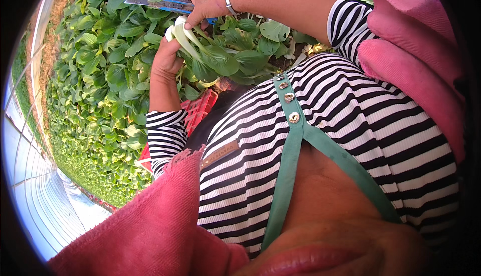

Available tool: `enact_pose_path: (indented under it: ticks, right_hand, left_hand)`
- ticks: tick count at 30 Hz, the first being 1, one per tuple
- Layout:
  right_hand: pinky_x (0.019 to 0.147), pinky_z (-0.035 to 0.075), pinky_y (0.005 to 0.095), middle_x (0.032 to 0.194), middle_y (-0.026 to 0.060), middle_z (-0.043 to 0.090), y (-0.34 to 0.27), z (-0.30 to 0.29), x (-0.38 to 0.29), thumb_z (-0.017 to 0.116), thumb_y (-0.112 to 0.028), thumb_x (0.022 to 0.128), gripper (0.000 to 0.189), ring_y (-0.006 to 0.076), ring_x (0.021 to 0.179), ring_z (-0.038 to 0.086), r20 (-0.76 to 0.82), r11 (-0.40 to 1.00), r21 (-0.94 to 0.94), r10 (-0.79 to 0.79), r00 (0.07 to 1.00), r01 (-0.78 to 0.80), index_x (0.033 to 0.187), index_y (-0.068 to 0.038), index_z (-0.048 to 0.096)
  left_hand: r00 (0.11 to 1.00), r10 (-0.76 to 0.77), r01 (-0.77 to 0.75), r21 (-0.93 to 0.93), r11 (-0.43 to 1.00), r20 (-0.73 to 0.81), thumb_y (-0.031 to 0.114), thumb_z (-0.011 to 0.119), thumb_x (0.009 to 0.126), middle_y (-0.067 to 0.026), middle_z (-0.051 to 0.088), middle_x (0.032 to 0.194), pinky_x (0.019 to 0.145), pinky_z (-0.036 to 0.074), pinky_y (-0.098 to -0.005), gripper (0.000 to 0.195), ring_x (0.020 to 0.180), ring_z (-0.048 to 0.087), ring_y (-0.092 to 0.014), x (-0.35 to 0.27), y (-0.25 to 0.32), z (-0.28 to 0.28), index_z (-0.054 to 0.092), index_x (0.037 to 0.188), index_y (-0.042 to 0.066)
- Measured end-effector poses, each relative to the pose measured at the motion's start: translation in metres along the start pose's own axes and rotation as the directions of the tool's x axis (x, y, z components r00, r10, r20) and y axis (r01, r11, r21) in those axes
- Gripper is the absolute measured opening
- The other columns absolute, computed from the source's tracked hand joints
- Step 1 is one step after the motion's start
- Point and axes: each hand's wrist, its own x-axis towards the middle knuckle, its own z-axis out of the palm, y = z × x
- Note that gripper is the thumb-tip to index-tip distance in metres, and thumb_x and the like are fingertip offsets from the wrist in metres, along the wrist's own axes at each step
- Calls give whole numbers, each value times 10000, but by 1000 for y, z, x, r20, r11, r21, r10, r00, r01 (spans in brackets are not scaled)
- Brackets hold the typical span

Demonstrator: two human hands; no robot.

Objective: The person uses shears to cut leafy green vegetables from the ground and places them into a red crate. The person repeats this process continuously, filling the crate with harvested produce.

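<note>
My left hand (168, 56) grips a bok choy plant (184, 40) near its pale base, with the thumb against the white stalks. The plant's green leaves hang down towards my body. Held in my right hand (208, 3) is a blue snap-off utility knife (171, 4), its soiled blade out and pointing left, away from the plant. The right thumb also rests on the white stalks close to the base. Fingers of both hands are partly hidden behind the plant and the knife handle.
Dense rows of growing bok choy (97, 125) fill the left side. A red plastic crate (199, 109) stands beside my left forearm, partly hidden. Loose leaves (276, 31) lie beyond my lap. Clear greenhouse film (41, 189) on hoops curves along the far left, by a straw-coloured strip (50, 50).
</note>
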Motion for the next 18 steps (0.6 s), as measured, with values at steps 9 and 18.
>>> enact_pose_path:
  ticks: [9, 18]
  right_hand:
    - [630, 525, 346, 789, 104, 681, 12, -40, -12, 797, -233, 724, 305, 184, 711, 676, -64, 505, -863, -99, 993, -6, 888, -29, 641]
    - [569, 569, 344, 820, 135, 671, 43, -7, -13, 786, -195, 798, 438, 212, 661, 675, -73, 978, -36, 201, 977, -204, 1097, 22, 551]
  left_hand:
    - [936, 69, 133, 529, 838, -344, 84, 743, 738, -56, 682, 955, 793, 486, -283, 371, 824, 621, -147, -8, -7, -2, 647, 1077, -31]
    - [947, 104, -27, 247, 969, -304, 180, 833, 756, -33, 661, 1031, 849, 472, -292, 477, 899, 597, -130, 1, -22, 11, 614, 1138, -3]
